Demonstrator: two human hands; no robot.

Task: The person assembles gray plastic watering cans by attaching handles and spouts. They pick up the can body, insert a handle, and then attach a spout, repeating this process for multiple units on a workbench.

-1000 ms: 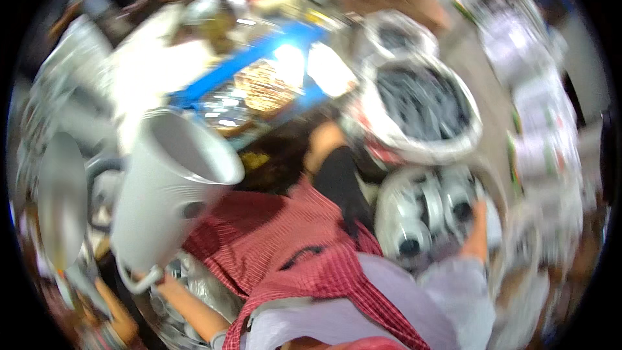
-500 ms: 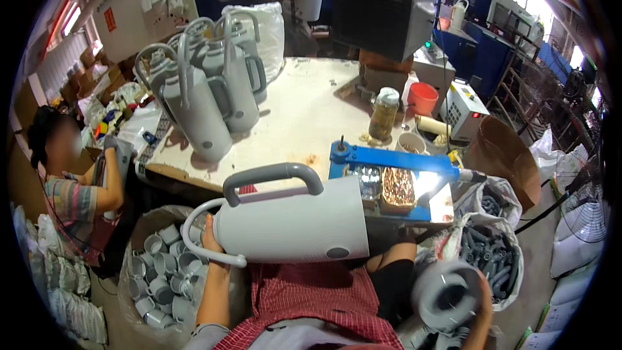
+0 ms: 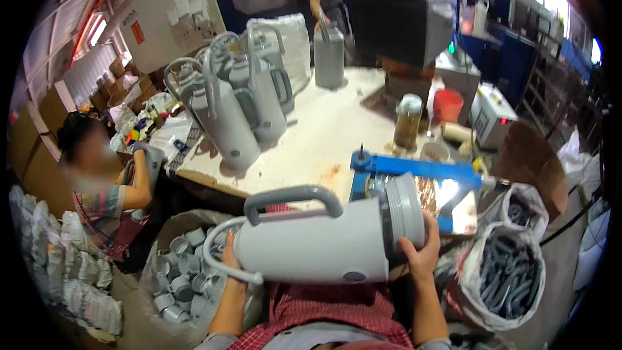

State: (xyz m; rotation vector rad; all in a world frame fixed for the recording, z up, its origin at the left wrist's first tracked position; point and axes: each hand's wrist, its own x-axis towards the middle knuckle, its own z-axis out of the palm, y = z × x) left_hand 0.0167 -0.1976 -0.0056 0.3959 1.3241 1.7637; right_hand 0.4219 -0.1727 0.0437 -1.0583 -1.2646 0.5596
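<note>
In the head view, the likeliest trouble is a crooked fit: the pale grey ridged plastic ring (image 3: pixel 405 210) looks tilted against the wide end of the light grey cylindrical plastic jug (image 3: pixel 311 240), so an uneven push could jam it or let it slip. The jug also seems to be held up over the lap in front of the near edge of the white-topped table (image 3: pixel 311 149), so a loose hold could drop it; swung rightward, it might knock the blue metal bar fixture (image 3: pixel 414 167) by the table's near right corner. The jug lies sideways between the hands, dark grey handle (image 3: pixel 295 198) uppermost. The left hand (image 3: pixel 230 256) is curled at its narrow end, by the curved spout, its fingers mostly hidden; the right hand (image 3: pixel 424 249) pinches the ring, thumb on the near side. Whether ring and jug are engaged, I cannot tell.
</note>
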